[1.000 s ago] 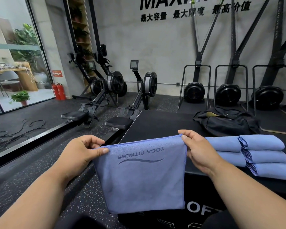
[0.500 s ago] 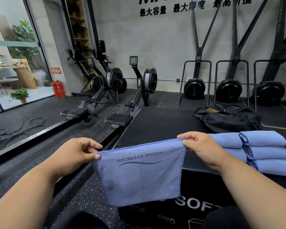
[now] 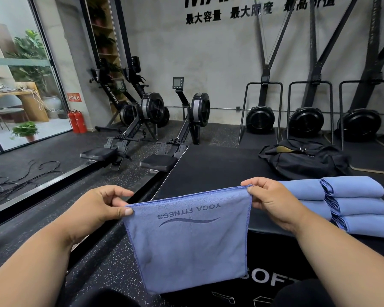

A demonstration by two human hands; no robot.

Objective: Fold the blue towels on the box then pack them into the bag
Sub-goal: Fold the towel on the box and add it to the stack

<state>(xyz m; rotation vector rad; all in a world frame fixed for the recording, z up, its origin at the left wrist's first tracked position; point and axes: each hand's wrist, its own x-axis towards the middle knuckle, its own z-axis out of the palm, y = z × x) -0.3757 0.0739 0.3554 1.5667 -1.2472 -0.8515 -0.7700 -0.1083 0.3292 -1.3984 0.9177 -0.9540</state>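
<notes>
Left hand (image 3: 98,209) and right hand (image 3: 273,202) each pinch a top corner of the blue towel (image 3: 191,242), hanging. Folded towels (image 3: 353,202) lie at 3 o'clock; black bag (image 3: 304,160) at 1 o'clock.

Both forearms are being shown bare up to the frame's edge, with no sleeves, watch or rings seen on the left hand (image 3: 95,209) or the right hand (image 3: 273,204). Dark clothing is being worn lower down, glimpsed along the bottom edge.
</notes>
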